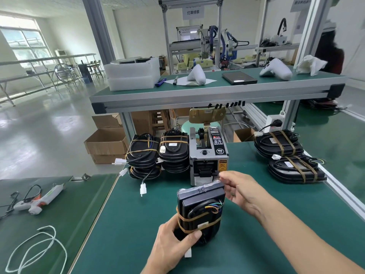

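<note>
A stack of black plastic parts (pixel 201 204) with coiled wires, bound by a brown tape band, stands on the green mat (pixel 126 224) at the front centre. My left hand (pixel 173 246) grips its near lower end. My right hand (pixel 237 186) is at the stack's far top corner, thumb and forefinger pinching a short dark piece of tape just in front of the grey tape dispenser (pixel 208 155).
Taped bundles of the same black parts sit left of the dispenser (pixel 158 153) and at the right edge (pixel 286 157). A glue gun (pixel 37 200) and a white cord (pixel 37 250) lie on the left table. A raised shelf (pixel 197 91) spans behind, with cardboard boxes (pixel 106 143) on the floor.
</note>
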A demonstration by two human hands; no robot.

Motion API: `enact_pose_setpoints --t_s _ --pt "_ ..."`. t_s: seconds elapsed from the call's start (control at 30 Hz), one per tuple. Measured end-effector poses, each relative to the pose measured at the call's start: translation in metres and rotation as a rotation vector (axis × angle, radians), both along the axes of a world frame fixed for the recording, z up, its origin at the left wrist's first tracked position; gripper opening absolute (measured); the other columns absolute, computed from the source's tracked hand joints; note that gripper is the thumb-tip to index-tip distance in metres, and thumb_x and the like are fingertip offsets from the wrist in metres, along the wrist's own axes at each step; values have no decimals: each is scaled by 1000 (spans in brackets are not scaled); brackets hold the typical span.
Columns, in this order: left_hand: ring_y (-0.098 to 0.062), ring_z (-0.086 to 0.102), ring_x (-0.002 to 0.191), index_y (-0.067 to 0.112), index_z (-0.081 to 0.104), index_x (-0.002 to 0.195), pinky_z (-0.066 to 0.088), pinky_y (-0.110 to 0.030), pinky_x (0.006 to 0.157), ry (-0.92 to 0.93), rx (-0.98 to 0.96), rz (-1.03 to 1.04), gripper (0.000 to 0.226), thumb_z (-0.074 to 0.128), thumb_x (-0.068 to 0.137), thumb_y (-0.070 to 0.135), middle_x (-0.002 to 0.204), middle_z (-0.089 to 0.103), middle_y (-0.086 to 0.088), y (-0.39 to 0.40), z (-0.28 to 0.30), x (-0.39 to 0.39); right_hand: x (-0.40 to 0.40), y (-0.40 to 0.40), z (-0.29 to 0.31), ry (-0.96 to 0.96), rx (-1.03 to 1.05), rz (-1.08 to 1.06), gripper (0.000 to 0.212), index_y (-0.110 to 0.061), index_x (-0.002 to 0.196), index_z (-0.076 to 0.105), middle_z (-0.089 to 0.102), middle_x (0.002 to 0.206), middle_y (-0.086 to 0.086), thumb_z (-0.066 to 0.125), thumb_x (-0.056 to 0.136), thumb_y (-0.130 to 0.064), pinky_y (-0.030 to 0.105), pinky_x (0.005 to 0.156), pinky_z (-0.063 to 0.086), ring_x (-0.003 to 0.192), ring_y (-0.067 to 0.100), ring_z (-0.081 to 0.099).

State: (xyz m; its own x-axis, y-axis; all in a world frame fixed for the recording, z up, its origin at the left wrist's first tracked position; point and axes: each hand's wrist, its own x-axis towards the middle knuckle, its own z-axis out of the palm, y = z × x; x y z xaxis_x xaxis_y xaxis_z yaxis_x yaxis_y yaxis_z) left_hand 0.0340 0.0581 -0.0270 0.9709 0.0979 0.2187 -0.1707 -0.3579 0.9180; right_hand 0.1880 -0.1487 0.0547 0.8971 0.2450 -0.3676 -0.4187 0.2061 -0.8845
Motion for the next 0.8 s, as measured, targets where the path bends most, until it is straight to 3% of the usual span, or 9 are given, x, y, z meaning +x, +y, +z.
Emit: enact_pose_setpoints --t_s 0.17,0.33,0.47,0.63,0.8 --pt "-12 76 96 39 75 119 58 -25 86 0 0 14 36 81 86 51 104 82 7 -2 1 -1 -30 -12 37 -207 30 103 19 -26 74 80 78 94 1 75 91 -17 31 82 50 84 9 70" --pt "-18 75 94 36 75 117 58 -35 87 -10 -12 22 47 78 82 69 101 81 5 -2 -1 -1 -57 -5 57 -402 -114 130 18 -25 71 77 79 105 -6 79 87 -17 27 91 43 89 3 67" --pt "-14 75 94 36 75 117 59 -33 86 -12 -9 21 47 77 83 69 102 81 5 -1 -1 -1 -63 3 53 -465 -239 168 14 -23 73 79 77 108 -14 81 86 -19 23 92 45 98 0 71" --pt "-11 76 99 35 74 120 56 -20 86 3 -2 17 43 79 86 62 105 81 8 -2 1 -1 -65 10 44 -451 -278 143 14 -20 73 79 76 106 -15 84 85 -28 21 89 45 98 0 71" --pt "-13 76 101 35 74 121 56 -22 87 6 -8 14 43 80 87 60 107 81 8 -1 0 -1 -64 15 37 -435 -290 112 13 -20 74 79 76 107 -14 84 84 -26 21 88 46 102 3 70"
